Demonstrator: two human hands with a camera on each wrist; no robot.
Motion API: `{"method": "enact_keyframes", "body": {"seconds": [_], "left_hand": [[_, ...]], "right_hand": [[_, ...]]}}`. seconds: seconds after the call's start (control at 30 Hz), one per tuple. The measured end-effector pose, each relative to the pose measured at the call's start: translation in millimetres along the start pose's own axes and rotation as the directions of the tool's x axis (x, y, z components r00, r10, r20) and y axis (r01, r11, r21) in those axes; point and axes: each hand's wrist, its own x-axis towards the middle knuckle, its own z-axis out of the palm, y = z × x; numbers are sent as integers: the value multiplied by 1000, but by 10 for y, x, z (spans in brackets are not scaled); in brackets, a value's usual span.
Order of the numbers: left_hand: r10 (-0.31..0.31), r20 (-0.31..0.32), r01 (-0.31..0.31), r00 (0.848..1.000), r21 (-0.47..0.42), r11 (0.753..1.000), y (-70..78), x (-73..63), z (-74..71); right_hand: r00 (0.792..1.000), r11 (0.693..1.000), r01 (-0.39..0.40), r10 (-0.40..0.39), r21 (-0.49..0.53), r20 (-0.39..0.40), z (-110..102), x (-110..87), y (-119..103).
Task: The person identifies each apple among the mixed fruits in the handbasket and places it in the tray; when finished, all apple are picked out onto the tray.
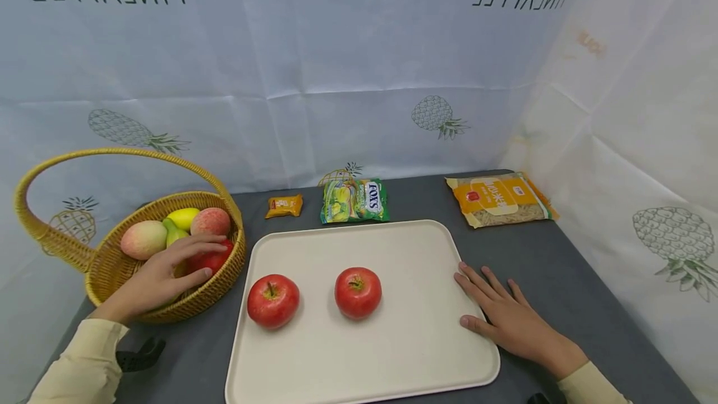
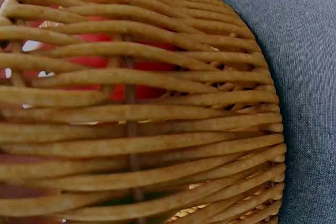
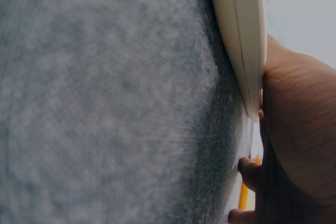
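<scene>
Lifting the red fruit (image 1: pixel 215 260) out of the basket (image 1: pixel 224 290), at the left of the frame, could, I think, go wrong in several ways. Its skin looks smooth and the thumb covers only a small part, so a weak hold could let it slip back among the other fruits. The pale peach (image 1: pixel 143 240) and the redder peach (image 1: pixel 210 222) lie near, and a wide movement of the knuckles might push them. If the fruit or the fingers catch the woven rim, the basket could tilt. On the tray (image 1: pixel 404 329), in the lower middle, the left apple (image 1: pixel 273 301) and the right apple (image 1: pixel 358 293) are round; a push at the tray's edge could make them roll.

The left hand (image 1: pixel 164 273) comes over the rim from the lower left, palm turned down, with the fingers stretched above the fruit and the thumb apart at its nearer side. I cannot tell whether it grips firmly, because the left wrist view shows mainly weave and some red behind it. The right hand (image 1: pixel 507 323), at the lower right, is flat and spread wide, holds nothing, and touches the tray's right edge.
</scene>
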Motion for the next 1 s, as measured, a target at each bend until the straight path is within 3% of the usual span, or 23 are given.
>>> {"method": "enact_keyframes", "body": {"seconds": [0.2,0.57,1.0], "left_hand": [[62,-10,-62,998,31,998,-74,-8,20],[51,17,-53,999,139,989,-159,-15,28],[82,-5,-78,997,244,967,-127,50,4]], "right_hand": [[1000,1000,10,-10,1,1,-8,8,-14],[999,999,29,-30,-22,-22,-37,8,-17],[999,999,33,-34,-14,-30,-9,-11,-1]]}}
